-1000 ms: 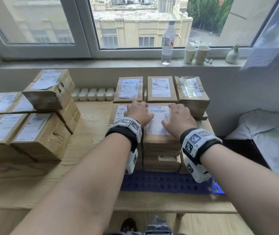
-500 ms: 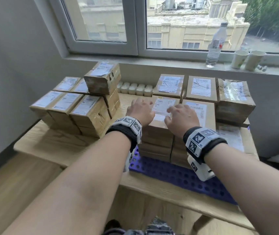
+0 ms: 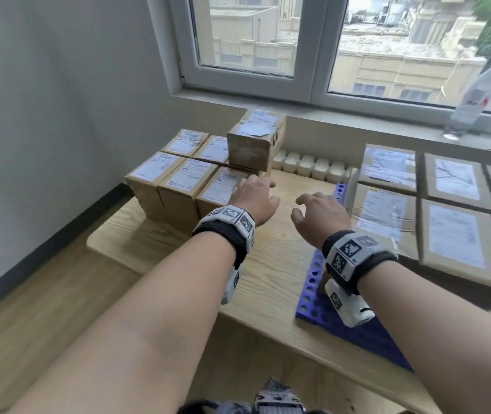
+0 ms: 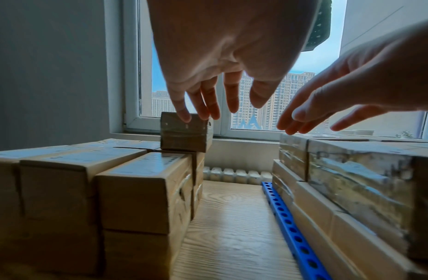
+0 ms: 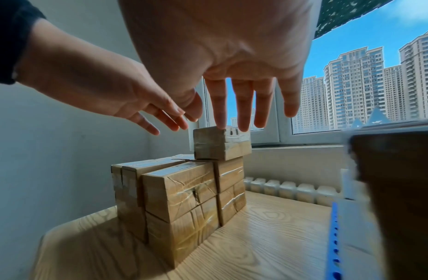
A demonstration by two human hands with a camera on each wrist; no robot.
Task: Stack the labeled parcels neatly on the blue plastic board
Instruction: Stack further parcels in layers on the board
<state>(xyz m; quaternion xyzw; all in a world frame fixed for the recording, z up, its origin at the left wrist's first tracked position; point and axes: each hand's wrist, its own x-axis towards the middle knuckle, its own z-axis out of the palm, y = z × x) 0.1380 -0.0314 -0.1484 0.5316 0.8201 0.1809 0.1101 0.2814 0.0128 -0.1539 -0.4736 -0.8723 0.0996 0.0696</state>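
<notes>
Brown labeled parcels stand in a block at the table's left [image 3: 187, 180], with one single parcel [image 3: 254, 138] [image 4: 184, 132] [image 5: 220, 144] on top at the back. More labeled parcels [image 3: 387, 210] are stacked on the blue plastic board [image 3: 313, 297] [image 4: 287, 223] at the right. My left hand [image 3: 256, 195] [image 4: 222, 106] hovers open above the near right parcel of the left block, holding nothing. My right hand [image 3: 316, 210] [image 5: 244, 117] hangs open over the bare table between the two groups, fingers spread and empty.
A row of small white bottles [image 3: 307, 164] lines the back of the wooden table [image 3: 268, 279]. A water bottle [image 3: 474, 97] stands on the window sill. The grey wall is close on the left, and wooden floor lies below the table's front edge.
Both hands have lifted off the parcel on the blue board and moved left toward the unstacked block. The head view has swung left with them.
</notes>
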